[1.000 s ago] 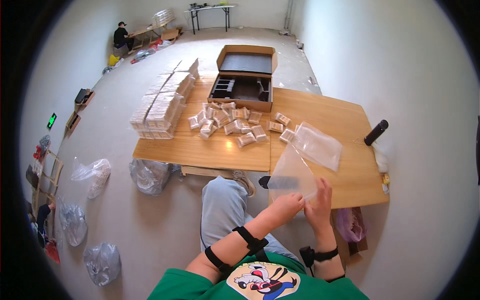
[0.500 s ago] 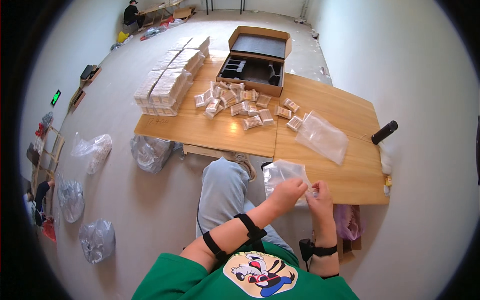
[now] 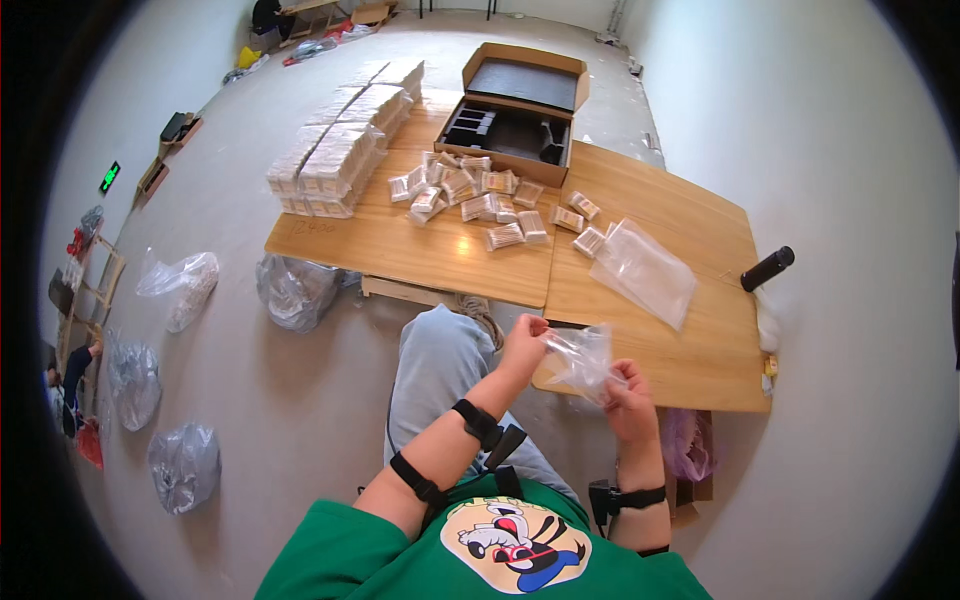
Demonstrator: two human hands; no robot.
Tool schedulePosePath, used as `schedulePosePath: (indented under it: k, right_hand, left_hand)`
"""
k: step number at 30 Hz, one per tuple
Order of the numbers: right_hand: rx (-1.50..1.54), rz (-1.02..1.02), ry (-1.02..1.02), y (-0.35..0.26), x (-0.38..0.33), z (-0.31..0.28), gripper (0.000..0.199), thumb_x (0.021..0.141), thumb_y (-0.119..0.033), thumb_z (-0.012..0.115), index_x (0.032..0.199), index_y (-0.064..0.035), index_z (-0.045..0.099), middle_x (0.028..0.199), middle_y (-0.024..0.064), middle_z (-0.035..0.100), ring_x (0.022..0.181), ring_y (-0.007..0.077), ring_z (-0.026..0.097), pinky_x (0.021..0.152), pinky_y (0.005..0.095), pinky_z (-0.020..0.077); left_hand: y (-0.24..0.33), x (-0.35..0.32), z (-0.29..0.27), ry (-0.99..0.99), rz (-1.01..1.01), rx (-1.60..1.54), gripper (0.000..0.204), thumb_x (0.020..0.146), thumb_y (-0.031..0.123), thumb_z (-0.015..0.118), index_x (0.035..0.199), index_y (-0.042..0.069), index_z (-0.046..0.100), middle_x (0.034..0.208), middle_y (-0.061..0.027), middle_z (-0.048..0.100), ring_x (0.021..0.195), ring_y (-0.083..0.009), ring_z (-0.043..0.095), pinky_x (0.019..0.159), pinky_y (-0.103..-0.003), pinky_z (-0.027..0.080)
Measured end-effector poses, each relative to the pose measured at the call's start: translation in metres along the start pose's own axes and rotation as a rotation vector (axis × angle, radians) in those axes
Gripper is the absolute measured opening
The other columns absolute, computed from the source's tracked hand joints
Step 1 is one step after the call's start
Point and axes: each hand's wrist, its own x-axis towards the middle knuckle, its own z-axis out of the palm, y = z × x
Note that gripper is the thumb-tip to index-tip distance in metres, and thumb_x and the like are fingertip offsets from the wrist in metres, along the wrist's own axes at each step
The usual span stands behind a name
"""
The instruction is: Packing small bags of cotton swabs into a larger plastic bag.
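Observation:
Between my two hands a clear plastic bag (image 3: 583, 358) is held up over the near edge of the table. My left hand (image 3: 526, 341) grips its left side with closed fingers. On the other side, my right hand (image 3: 630, 395) pinches the lower right part of the bag. Beyond them a stack of flat clear bags (image 3: 645, 272) lies on the right half of the table. Small packs of cotton swabs (image 3: 478, 207) are scattered over the middle of the table, with a few more packs (image 3: 577, 216) beside the flat bags.
Large wrapped blocks of packs (image 3: 345, 140) are piled on the table's left. An open cardboard box (image 3: 510, 135) with black foam stands at the back. A black cylinder (image 3: 767, 269) is at the right edge. Filled plastic bags (image 3: 185, 468) lie on the floor; a person (image 3: 270, 18) sits far off.
My left hand has moved left and away from me, apart from my right hand. The bag is now stretched between them and raised, where before both hands were close together at its edge.

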Motion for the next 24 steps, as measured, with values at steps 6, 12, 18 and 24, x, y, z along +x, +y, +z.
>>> schedulePosePath:
  k: [6, 12, 18, 24]
  right_hand:
    - [-1.165, -0.349, 0.414, 0.033, 0.027, -0.023, 0.016, 0.074, 0.003, 0.057, 0.090, -0.0023, 0.054, 0.073, 0.0083, 0.055, 0.065, 0.0235, 0.056, 0.062, 0.0353, 0.0464]
    - [0.050, -0.182, 0.537, 0.021, 0.046, -0.026, 0.020, 0.080, 0.001, 0.059, 0.098, -0.0058, 0.053, 0.083, 0.0058, 0.057, 0.069, 0.0180, 0.058, 0.061, 0.0295, 0.0478]
    - [0.120, 0.057, -0.034, 0.003, 0.014, 0.004, 0.026, 0.079, -0.001, 0.065, 0.100, -0.0060, 0.050, 0.083, 0.0030, 0.057, 0.069, 0.0138, 0.056, 0.059, 0.0251, 0.0450]
    - [-0.867, -0.315, 0.343, 0.040, 0.043, -0.021, 0.026, 0.077, -0.004, 0.063, 0.100, -0.0029, 0.051, 0.082, 0.0041, 0.058, 0.070, 0.0140, 0.053, 0.062, 0.0267, 0.0442]
  left_hand:
    - [0.033, -0.031, 0.020, -0.297, -0.192, -0.075, 0.034, 0.080, 0.005, 0.054, 0.114, 0.005, 0.047, 0.085, -0.0043, 0.055, 0.068, -0.0108, 0.050, 0.060, -0.023, 0.042]
    - [0.027, -0.045, 0.024, -0.285, 0.155, 0.578, 0.039, 0.074, 0.009, 0.065, 0.109, 0.005, 0.050, 0.074, -0.0056, 0.053, 0.071, -0.0172, 0.055, 0.064, -0.029, 0.045]
    - [-0.009, -0.005, 0.003, 0.090, 0.120, 0.316, 0.033, 0.085, 0.017, 0.064, 0.111, 0.003, 0.048, 0.086, -0.0092, 0.059, 0.071, -0.0174, 0.056, 0.064, -0.030, 0.046]
    - [0.031, -0.027, 0.021, -0.272, -0.101, -0.170, 0.043, 0.078, 0.000, 0.056, 0.120, 0.004, 0.045, 0.091, -0.0069, 0.056, 0.078, -0.0157, 0.056, 0.065, -0.027, 0.046]
